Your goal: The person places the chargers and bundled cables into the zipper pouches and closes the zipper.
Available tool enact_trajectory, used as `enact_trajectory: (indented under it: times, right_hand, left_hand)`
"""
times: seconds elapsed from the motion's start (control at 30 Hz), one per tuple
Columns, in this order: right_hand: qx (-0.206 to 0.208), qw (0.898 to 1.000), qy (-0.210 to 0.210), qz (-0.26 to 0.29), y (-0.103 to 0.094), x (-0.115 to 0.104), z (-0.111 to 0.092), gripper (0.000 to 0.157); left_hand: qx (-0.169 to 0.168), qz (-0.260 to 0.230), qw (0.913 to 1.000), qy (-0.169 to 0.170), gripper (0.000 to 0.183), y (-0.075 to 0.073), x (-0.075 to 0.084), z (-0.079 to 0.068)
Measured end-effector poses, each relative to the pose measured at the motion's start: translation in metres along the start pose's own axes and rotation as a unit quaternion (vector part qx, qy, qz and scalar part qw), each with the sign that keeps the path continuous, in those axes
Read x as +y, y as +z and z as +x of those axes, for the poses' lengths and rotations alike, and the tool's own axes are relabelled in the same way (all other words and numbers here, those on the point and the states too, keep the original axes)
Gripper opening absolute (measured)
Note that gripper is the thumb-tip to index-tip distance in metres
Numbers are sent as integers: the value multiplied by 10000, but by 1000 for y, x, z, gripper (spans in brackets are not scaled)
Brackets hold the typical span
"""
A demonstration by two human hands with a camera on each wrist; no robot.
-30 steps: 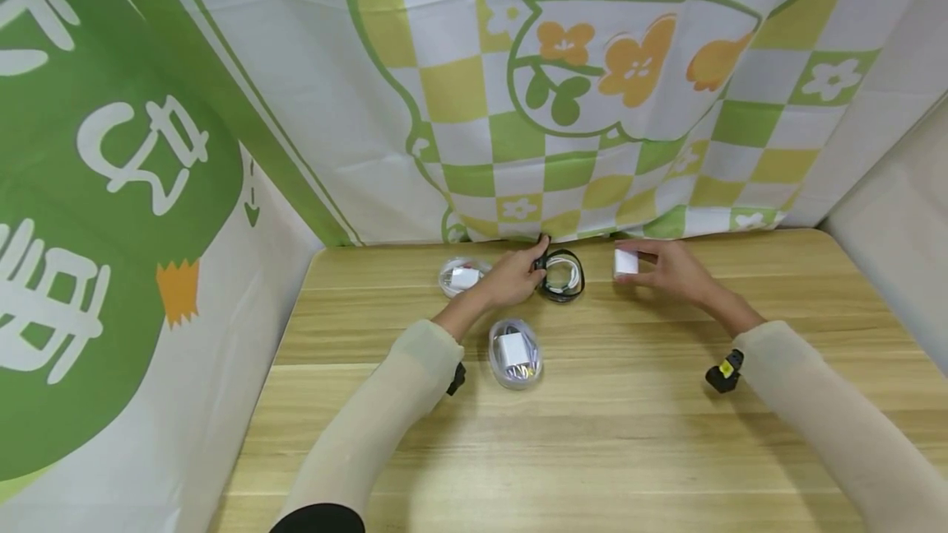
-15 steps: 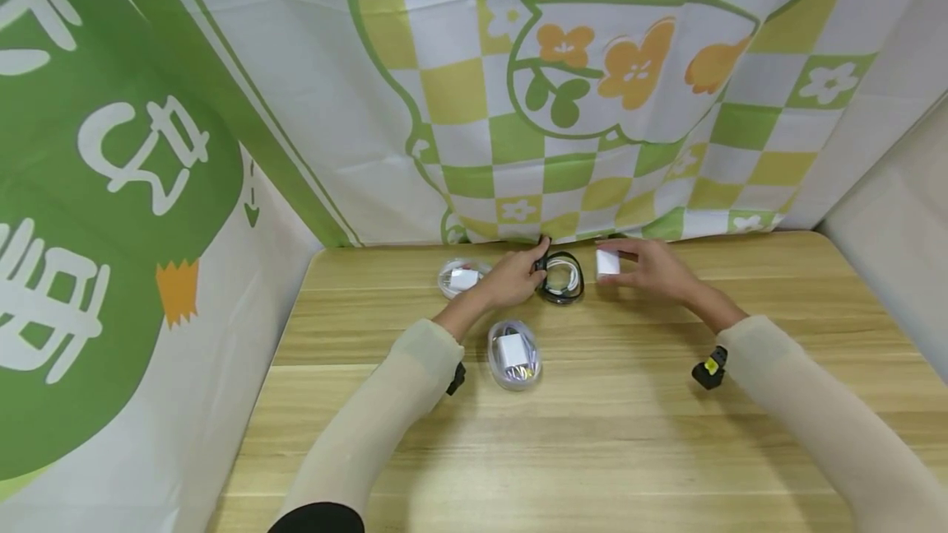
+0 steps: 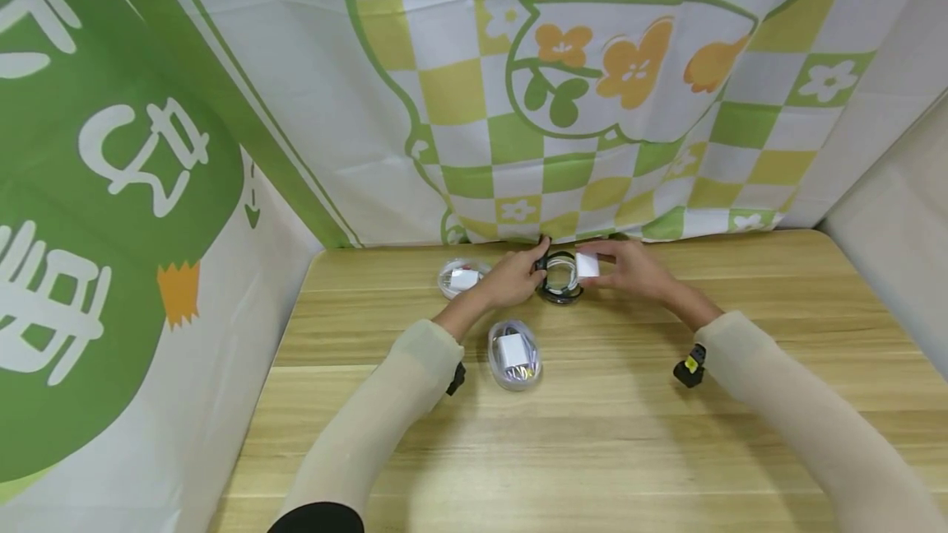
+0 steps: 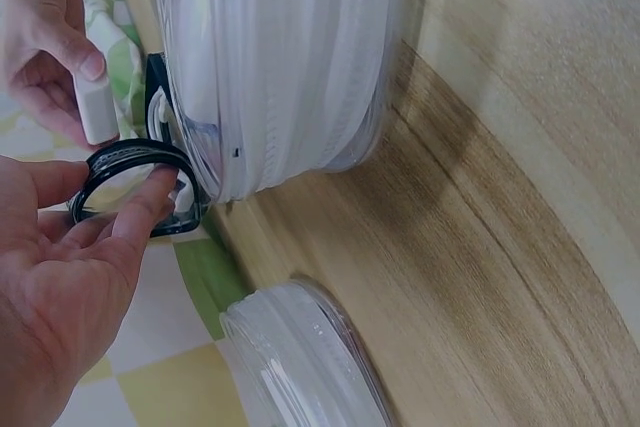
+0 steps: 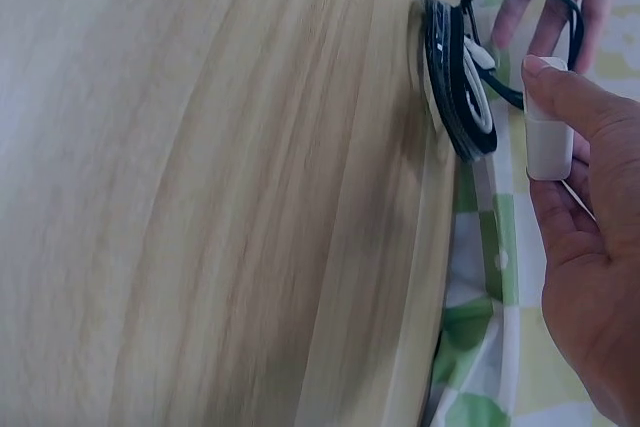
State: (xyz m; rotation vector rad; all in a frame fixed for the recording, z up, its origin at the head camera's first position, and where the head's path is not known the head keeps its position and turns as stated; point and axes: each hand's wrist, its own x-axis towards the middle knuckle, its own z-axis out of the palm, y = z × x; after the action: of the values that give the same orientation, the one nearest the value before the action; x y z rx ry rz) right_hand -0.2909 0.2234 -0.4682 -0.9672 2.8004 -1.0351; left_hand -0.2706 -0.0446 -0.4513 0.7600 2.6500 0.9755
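A small clear case with a black zipper rim (image 3: 561,298) stands unzipped near the table's back edge, a coiled white cable (image 3: 552,271) inside. My left hand (image 3: 511,278) holds its raised lid (image 4: 130,152) by the black rim, thumb on one side and fingers on the other. Between thumb and fingers of my right hand (image 3: 635,268) is a white charger plug (image 3: 587,264), its left side overlapping the case's right rim in the head view. From the right wrist, the charger plug (image 5: 548,132) appears in front of the lid, beside the case body (image 5: 455,77).
Two clear zipped cases with white chargers lie close by: one (image 3: 514,354) in front of my left hand, another (image 3: 454,263) partly behind my left wrist. A patterned curtain (image 3: 518,179) hangs right behind the table's back edge. Bare wood (image 3: 592,434) stretches toward me.
My right hand has moved left with the charger plug, from beside the black-rimmed case to its right rim. My left hand has stayed on the lid.
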Motion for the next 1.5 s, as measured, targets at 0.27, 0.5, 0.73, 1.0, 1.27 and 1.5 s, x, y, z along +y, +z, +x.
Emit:
enact_trajectory:
  times: [0.27, 0.5, 0.73, 1.0, 1.27, 1.5]
  right_hand:
    - [86, 9997, -192, -93, 14, -2, 10, 64]
    - [113, 9993, -322, -159, 25, -1, 14, 62]
    - [129, 9995, -276, -15, 33, 1, 17, 61]
    - [66, 9991, -388, 134, 41, 5, 18, 57]
    - [195, 9986, -486, 31, 49, 7, 19, 63]
    - [186, 9985, -415, 295, 49, 7, 16, 63]
  left_hand:
    - [1, -19, 10000, 55, 65, 0, 3, 0]
    - [-71, -22, 10000, 32, 65, 0, 5, 0]
    - [-69, -72, 9999, 57, 65, 0, 7, 0]
    - [-47, -126, 9999, 9, 65, 1, 6, 1]
    - [27, -19, 9999, 102, 65, 2, 5, 2]
    - [17, 39, 9999, 135, 64, 2, 6, 2]
